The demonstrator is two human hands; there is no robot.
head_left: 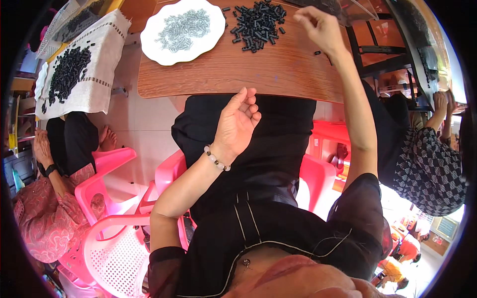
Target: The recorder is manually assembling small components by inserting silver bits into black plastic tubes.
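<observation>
Currently the right hand (320,31) is above the far right part of the brown wood-grain table (213,77), just right of a heap of small black cylindrical pieces (258,25). Its thumb and fingers are bent and point toward the heap; whether they pinch a piece, I cannot tell. A few separate black pieces (317,52) lie near that wrist.

The left hand (238,119) hangs in front of the near table edge, above the person's lap, palm turned inward. Its fingers curl loosely, with the thumb tip close to the index finger; I cannot tell whether something small sits between them. A bracelet of pale and dark round beads (214,158) circles that wrist.

Left of the black heap, near the far edge, stands a white plate with a scalloped rim (154,47), bearing a spread of small clear tubular pieces (186,30).

Farther left, a pale woven cloth with brown dashed bands (107,59) carries another black heap (69,74). Beside it sits a person in a pink patterned top (49,218), 1 hand (42,149) low, with a black wristband (50,170).
</observation>
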